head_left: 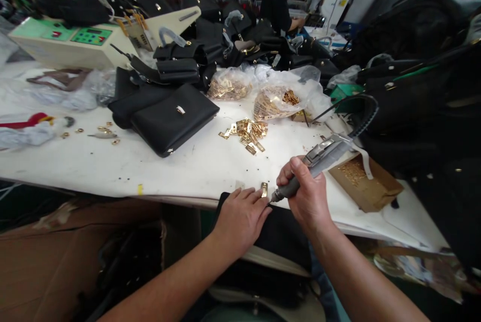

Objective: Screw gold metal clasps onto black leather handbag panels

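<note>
My right hand (310,191) is wrapped round a grey electric screwdriver (326,156) with a dark coiled cord. The tool slants down to the left. Its tip is beside a small gold metal plate (264,189) at the top edge of a black bag (285,226), near the table's front edge. My left hand (240,216) lies flat on this bag, fingers stretched out towards the plate, thumb close to the screwdriver tip. Whether the tip touches a screw is too small to tell. A pile of gold plates (248,134) lies beyond my hands.
At right is an open cardboard box (370,189) of small gold screws. Behind the pile stand plastic bags of gold parts (276,101). Left of it lies a black bag (175,119). A machine with a green panel (71,41) and a person (280,1) are further back.
</note>
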The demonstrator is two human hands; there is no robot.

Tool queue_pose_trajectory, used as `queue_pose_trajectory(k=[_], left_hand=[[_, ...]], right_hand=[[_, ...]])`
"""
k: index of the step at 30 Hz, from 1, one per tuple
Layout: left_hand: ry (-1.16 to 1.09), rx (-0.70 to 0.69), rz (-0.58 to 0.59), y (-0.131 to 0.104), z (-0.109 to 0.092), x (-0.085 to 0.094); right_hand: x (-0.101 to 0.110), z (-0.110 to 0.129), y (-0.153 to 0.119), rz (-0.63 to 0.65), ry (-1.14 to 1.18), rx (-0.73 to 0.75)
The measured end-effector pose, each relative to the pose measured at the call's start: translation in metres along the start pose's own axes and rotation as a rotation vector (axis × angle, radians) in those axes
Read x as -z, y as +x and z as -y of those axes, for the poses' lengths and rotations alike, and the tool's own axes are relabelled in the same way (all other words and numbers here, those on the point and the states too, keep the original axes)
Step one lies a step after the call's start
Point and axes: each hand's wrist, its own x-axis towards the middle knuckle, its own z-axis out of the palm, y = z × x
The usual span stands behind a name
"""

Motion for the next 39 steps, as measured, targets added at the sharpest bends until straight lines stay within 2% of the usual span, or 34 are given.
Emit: queue_pose_trajectory(k=[16, 39], left_hand=[[0.017, -0.006, 0.005, 0.0018, -0.0010, 0.0017], [0.018, 0.007, 0.012, 0.0021, -0.0039, 0.0038]], right_hand=[[-0.0011, 0.0012, -0.0036, -0.006, 0.051, 0.010], [-0.0014, 0.0038, -0.0091, 0.041, -0.008, 0.043]])
